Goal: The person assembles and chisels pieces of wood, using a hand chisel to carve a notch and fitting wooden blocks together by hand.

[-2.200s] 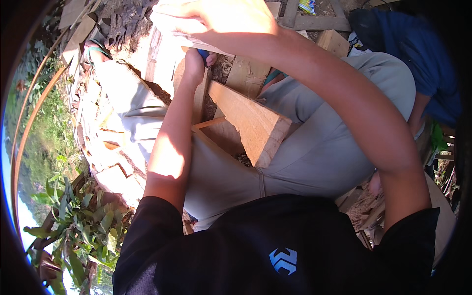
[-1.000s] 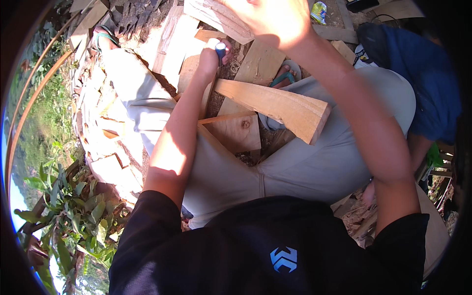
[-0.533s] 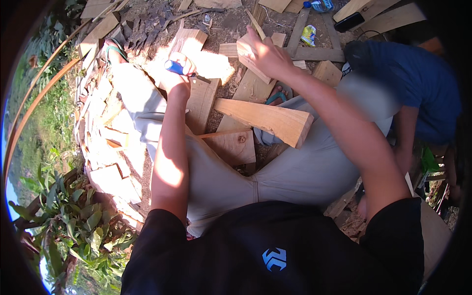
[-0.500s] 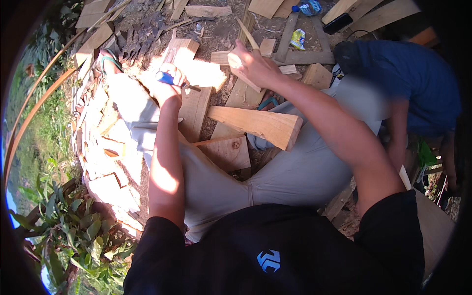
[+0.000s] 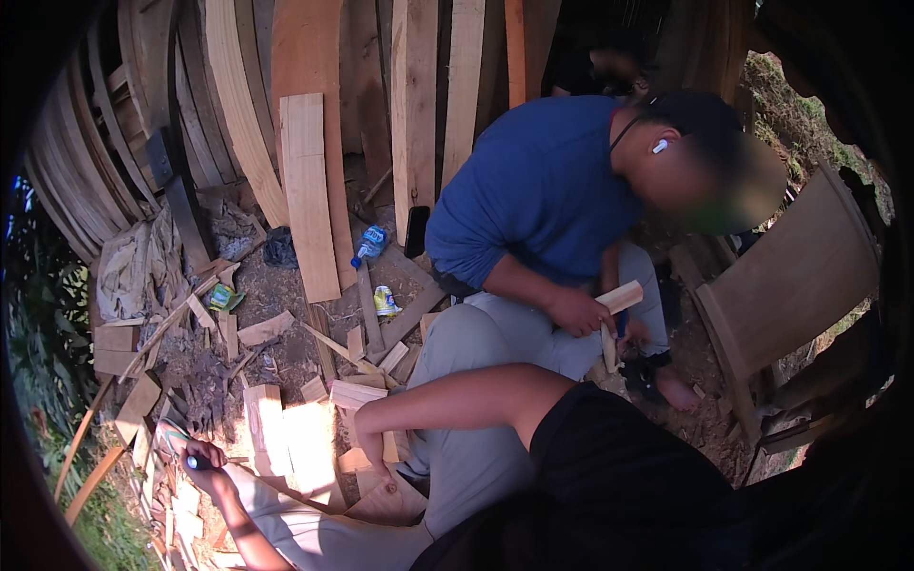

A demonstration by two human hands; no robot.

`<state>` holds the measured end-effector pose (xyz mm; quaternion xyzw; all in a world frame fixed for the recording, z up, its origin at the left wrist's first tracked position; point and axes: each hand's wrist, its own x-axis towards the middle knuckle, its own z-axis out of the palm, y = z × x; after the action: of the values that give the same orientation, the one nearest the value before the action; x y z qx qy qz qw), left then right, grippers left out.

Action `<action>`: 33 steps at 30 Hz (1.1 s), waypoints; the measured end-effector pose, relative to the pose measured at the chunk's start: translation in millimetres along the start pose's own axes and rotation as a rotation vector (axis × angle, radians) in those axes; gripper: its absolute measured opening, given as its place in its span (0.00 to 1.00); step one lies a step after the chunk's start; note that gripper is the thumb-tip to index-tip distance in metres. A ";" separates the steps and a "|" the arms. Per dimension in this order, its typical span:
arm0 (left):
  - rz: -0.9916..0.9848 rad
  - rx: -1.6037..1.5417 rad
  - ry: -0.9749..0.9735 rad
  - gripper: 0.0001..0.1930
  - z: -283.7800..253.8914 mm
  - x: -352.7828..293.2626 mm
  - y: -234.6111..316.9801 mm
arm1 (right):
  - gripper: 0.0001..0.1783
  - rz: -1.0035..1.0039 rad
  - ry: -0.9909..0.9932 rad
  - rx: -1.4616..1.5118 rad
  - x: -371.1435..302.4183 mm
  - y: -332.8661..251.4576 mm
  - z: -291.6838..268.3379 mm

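My left hand (image 5: 203,466), at the lower left beside my sandalled foot, is closed around the blue handle of a chisel (image 5: 197,462). Its blade is hidden from view. Between my legs my right hand (image 5: 374,451) hangs with its fingers stretched downward. Its fingertips come close to a flat wooden piece with a dark knot (image 5: 392,504); whether they touch I cannot tell. A small wood block (image 5: 356,394) lies just behind my right wrist. Left of that hand, sunlit boards (image 5: 309,440) rest on the ground.
At the right a person in a blue shirt (image 5: 533,190) sits bent over, holding a wood piece (image 5: 621,297). Tall planks (image 5: 414,105) lean at the back. A plastic bottle (image 5: 371,243), a phone (image 5: 416,231), a yellow wrapper (image 5: 385,302) and offcuts lie about. A curved wooden panel (image 5: 795,285) stands far right.
The view has swung right, bringing the other person fully in. My right hand has dropped from the raised, pointing pose at a wood block. My left hand still grips the chisel.
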<state>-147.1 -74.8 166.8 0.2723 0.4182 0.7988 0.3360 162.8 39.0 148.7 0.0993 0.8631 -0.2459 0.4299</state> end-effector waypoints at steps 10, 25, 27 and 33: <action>0.061 0.119 -0.115 0.26 57.9 4.8 112.2 | 0.33 -0.050 -0.048 0.022 -58.2 -16.4 -12.9; 0.247 0.781 0.044 0.17 147.8 41.0 194.2 | 0.68 -0.128 1.551 0.324 -182.5 -86.0 -78.1; 0.153 0.708 -0.003 0.25 162.6 45.3 196.1 | 0.70 -0.133 1.679 0.212 -174.6 -84.2 -83.1; 0.169 0.573 -0.277 0.34 175.7 75.9 183.3 | 0.66 0.045 1.728 -0.064 -139.4 -79.5 -108.1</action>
<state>-125.5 -9.3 422.7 0.4958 0.5522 0.6288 0.2320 142.5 31.4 340.9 0.2561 0.8917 -0.0512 -0.3697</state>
